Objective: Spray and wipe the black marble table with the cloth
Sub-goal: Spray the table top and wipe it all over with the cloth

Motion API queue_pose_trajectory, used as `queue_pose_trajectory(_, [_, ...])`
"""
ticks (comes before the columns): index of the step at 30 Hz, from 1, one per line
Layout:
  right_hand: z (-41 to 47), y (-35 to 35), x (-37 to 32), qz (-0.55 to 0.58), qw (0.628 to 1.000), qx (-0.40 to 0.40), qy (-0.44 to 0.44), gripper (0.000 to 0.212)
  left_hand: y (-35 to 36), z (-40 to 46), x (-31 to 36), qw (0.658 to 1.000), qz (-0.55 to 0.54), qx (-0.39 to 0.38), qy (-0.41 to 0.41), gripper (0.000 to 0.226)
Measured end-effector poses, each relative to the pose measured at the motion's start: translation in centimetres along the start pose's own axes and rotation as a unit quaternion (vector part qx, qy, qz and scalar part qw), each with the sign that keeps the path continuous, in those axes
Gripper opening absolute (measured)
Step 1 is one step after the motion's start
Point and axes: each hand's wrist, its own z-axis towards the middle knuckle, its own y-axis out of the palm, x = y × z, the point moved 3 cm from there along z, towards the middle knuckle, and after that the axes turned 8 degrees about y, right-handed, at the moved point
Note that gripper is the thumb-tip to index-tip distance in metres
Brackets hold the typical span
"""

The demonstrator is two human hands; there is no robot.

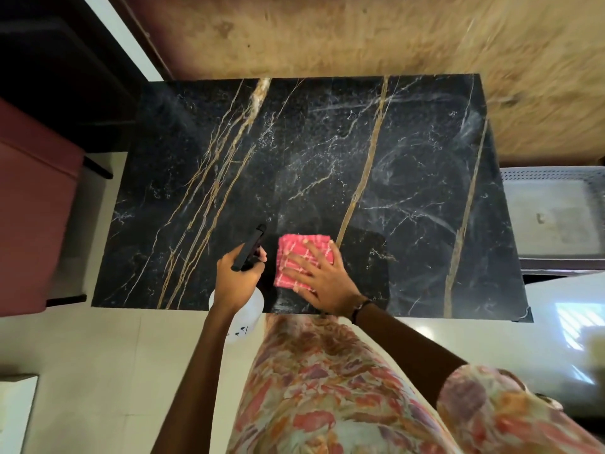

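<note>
Pink cloth (304, 261) lies under my flat, open right hand (322, 279) at six o'clock on the table (425, 158); my left hand (236, 277) grips the spray bottle (248, 249), so I'd press down and rub slowly.

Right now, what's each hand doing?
Left hand: closed around the spray bottle.
Right hand: open, flat on the pink cloth.
</note>
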Motion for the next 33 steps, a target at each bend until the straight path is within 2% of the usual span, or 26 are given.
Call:
queue_pose_trajectory(3, [-2.6,0.7,0.7,-0.011,0.995,0.0,-0.098,0.045,-0.6,0.4,-0.2,1.0,-0.003,0.002,-0.007,0.025])
queue_pose_trajectory(6, [-4.5,0.6,5.1,-0.032,0.992,0.013,-0.124,0.044,-1.2,0.9,-0.1,1.0,-0.011,0.01,-0.014,0.028])
queue_pose_trajectory(11, [-1.0,-1.3,10.3,-0.047,0.998,-0.016,0.028,0.05,-2.1,2.2,0.6,1.0,-0.02,0.013,-0.019,0.026])
queue_pose_trajectory(14, [3.9,-2.8,8.5,-0.018,0.994,-0.016,0.106,0.051,-2.2,3.3,1.1,1.0,-0.012,0.003,-0.021,0.024])
queue_pose_trajectory(16, [6.8,-3.2,5.9,-0.004,0.994,-0.014,0.109,0.052,-2.1,4.1,1.6,1.0,-0.003,-0.002,-0.016,0.027])
queue_pose_trajectory(18, [8.4,-2.9,2.9,-0.006,0.997,-0.018,0.071,0.051,-1.9,5.0,2.1,1.0,-0.002,-0.013,-0.008,0.028])
queue_pose_trajectory(21, [7.5,-2.0,0.7,-0.008,0.999,-0.016,-0.029,0.046,-1.7,6.1,2.6,0.999,-0.009,-0.031,-0.008,0.027])
queue_pose_trajectory(23, [5.6,-1.5,2.1,-0.02,0.996,-0.007,-0.084,0.046,-1.6,7.1,2.8,0.999,0.001,-0.041,-0.009,0.025])
queue_pose_trajectory(25, [3.7,-1.4,5.3,-0.039,0.994,0.012,-0.103,0.048,-1.6,8.0,2.9,0.999,0.012,-0.049,-0.006,0.024])
queue_pose_trajectory(29, [3.9,-2.8,12.2,-0.053,0.998,0.009,-0.011,0.051,-1.6,9.4,3.1,0.998,0.012,-0.061,-0.007,0.019])
queue_pose_trajectory(33, [10.1,-4.7,12.4,-0.023,0.995,-0.017,0.097,0.051,-1.7,10.8,3.1,0.998,0.008,-0.064,-0.002,0.024])
